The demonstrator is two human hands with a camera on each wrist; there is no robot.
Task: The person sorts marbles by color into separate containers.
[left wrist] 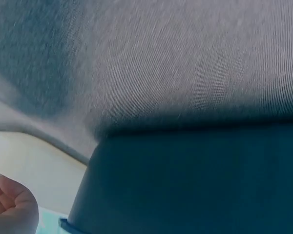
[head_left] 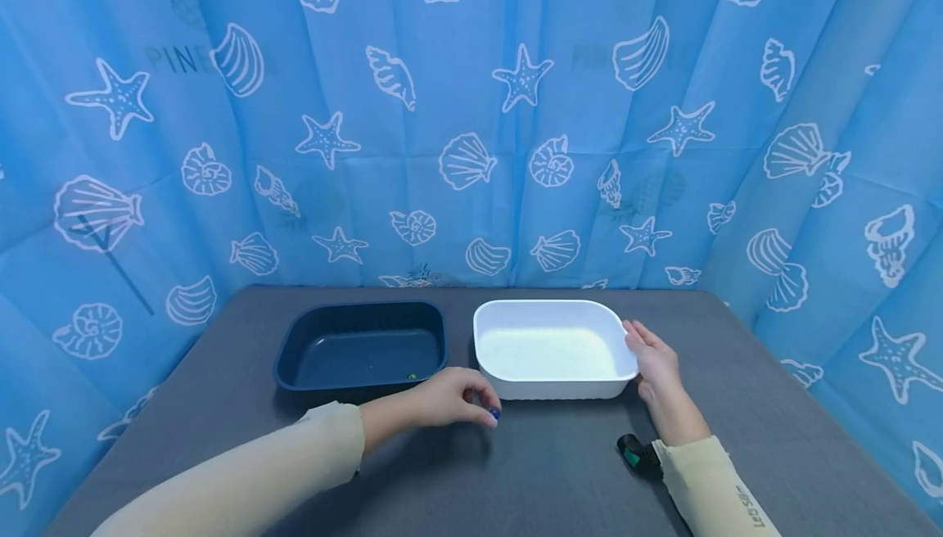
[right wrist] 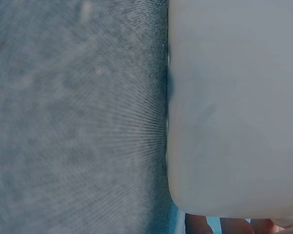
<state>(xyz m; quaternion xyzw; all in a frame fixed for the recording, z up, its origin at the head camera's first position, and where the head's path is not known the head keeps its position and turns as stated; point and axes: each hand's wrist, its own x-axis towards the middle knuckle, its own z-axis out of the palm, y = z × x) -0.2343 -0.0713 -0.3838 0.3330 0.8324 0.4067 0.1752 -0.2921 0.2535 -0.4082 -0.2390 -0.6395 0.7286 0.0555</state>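
Note:
My left hand (head_left: 460,398) pinches a small dark blue object (head_left: 494,414) between thumb and fingertips, just in front of the gap between two basins. Its kind is too small to make out. Part of the left hand (left wrist: 12,209) also shows at the lower left of the left wrist view. My right hand (head_left: 656,361) rests against the right end of the white basin (head_left: 548,390), its fingers extended along the outside near the rim. In the right wrist view the basin wall (right wrist: 234,112) fills the right half, with fingers (right wrist: 234,225) along the bottom edge.
A dark navy basin (head_left: 287,340) stands left of the white one, with a small green object (head_left: 412,376) inside near its front right corner. A black strap with a green patch (head_left: 632,457) lies by the right wrist. The grey table (head_left: 560,471) ends at a blue shell-print curtain (head_left: 471,119).

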